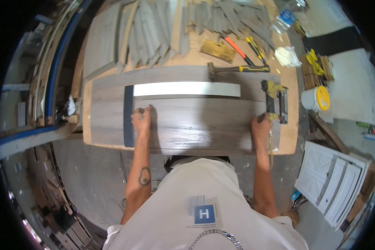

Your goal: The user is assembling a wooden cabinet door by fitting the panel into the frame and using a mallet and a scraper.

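Note:
A grey wood-grain panel [200, 121] lies on the workbench in front of me, its long side towards my body. My left hand [141, 121] is closed at its left end, fingers curled at the edge. At the opposite end my right hand [261, 128] is closed on the panel's edge, thumb towards the panel. Just beyond the right hand lies a yellow and black nail gun [274, 98] with a hose running to the near edge. A white strip [187, 89] stretches along the panel's far side, and a dark strip [129, 116] runs crosswise beside my left hand.
A hammer [237, 69], an orange-handled tool [236, 46] and a yellowish wood block [219, 50] lie past the white strip. Grey slats [150, 33] are heaped at the bench's [87, 125] far side. A bottle [284, 21], a yellow-lidded bucket [315, 99] and white louvred panels [333, 183] are rightward.

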The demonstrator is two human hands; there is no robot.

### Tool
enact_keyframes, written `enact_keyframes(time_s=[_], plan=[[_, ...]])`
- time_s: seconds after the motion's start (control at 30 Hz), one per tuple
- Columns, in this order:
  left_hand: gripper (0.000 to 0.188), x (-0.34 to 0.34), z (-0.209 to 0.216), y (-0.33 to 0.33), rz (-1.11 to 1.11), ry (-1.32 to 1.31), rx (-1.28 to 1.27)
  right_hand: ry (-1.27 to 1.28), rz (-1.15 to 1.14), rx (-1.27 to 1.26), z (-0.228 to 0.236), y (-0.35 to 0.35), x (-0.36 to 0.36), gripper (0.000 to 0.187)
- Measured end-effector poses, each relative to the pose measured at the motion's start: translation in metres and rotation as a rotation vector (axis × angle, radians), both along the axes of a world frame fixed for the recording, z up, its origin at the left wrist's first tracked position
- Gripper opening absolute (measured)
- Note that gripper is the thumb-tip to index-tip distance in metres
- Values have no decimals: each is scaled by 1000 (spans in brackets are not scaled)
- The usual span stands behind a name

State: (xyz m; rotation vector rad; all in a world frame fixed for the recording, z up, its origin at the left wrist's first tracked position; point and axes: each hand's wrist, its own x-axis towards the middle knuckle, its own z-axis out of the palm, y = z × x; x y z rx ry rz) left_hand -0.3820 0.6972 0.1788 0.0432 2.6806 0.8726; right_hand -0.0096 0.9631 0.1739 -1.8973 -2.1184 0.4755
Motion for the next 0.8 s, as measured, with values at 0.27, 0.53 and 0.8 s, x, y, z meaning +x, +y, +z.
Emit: enact_keyframes(time_s=[0.27,0.53,0.8], plan=[[82,20,89,2,203,104,201,110,-2,-16,61,1,-5,65],[66,35,137,-14,364,338,615,962,-136,120,117,-50,-18,46],[45,41,145,-30,331,383,754,845,-184,159,144,-56,-7,39]])
